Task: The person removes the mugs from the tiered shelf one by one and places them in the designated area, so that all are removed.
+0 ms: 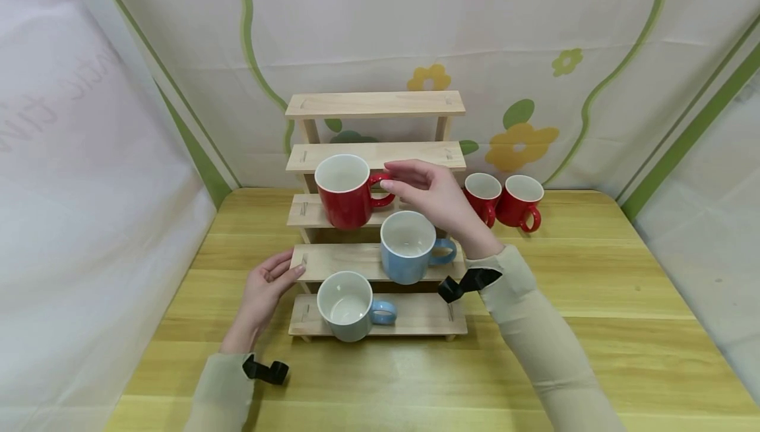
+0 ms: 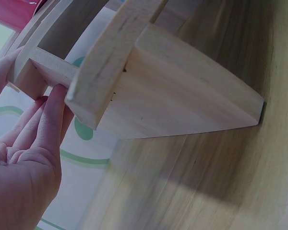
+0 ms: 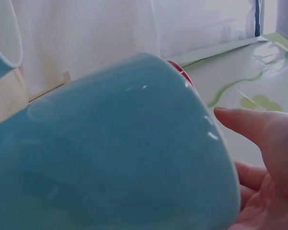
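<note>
A red mug (image 1: 347,204) with a white inside stands on the third board from the bottom of a stepped wooden shelf (image 1: 338,260). Beside its handle is my right hand (image 1: 439,198), thumb and forefinger extended near the loop, with a gap between them. A blue mug (image 1: 406,257) sits below on the second board and hides part of that hand in the right wrist view. Another light blue mug (image 1: 346,310) stands on the lowest board. My left hand (image 1: 267,287) holds the left end of the second board, thumb on top and fingers (image 2: 50,115) against its underside.
Two red mugs (image 1: 482,188) (image 1: 522,194) stand close together on the wooden table (image 1: 594,300), right of the shelf. The two upper boards (image 1: 374,103) rise behind. A patterned cloth (image 1: 380,23) hangs at the back, with white cloth on both sides.
</note>
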`<state>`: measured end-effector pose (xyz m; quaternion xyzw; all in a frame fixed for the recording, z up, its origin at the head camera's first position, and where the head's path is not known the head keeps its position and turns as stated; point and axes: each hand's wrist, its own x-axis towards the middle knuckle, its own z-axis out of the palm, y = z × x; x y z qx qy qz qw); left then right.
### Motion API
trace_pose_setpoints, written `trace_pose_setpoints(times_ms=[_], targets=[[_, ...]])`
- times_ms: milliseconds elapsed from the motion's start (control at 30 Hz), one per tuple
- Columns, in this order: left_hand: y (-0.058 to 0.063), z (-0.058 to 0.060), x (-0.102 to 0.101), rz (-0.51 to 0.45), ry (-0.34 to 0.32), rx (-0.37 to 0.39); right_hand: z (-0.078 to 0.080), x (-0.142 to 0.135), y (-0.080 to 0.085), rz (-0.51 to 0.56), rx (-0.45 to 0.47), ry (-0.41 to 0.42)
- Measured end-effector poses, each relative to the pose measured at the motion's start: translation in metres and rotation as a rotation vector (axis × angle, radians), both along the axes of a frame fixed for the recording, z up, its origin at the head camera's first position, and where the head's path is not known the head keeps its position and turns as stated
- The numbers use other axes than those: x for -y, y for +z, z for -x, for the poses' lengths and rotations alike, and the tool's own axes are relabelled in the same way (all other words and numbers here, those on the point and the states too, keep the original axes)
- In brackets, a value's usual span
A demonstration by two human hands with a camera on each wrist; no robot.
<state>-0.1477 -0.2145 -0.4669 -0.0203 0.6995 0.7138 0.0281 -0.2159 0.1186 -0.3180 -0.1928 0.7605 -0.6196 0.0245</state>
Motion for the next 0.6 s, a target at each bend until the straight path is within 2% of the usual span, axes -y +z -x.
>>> trace_pose_setpoints(times_ms=[267, 600], targets=[[0.001, 0.000, 0.000, 0.005, -0.002, 0.006, 0.009, 0.008, 0.003, 0.024, 0.100, 0.030], [0.000, 0.000, 0.000, 0.013, -0.007, 0.006, 0.015, 0.015, 0.000, -0.028, 0.134, 0.024]])
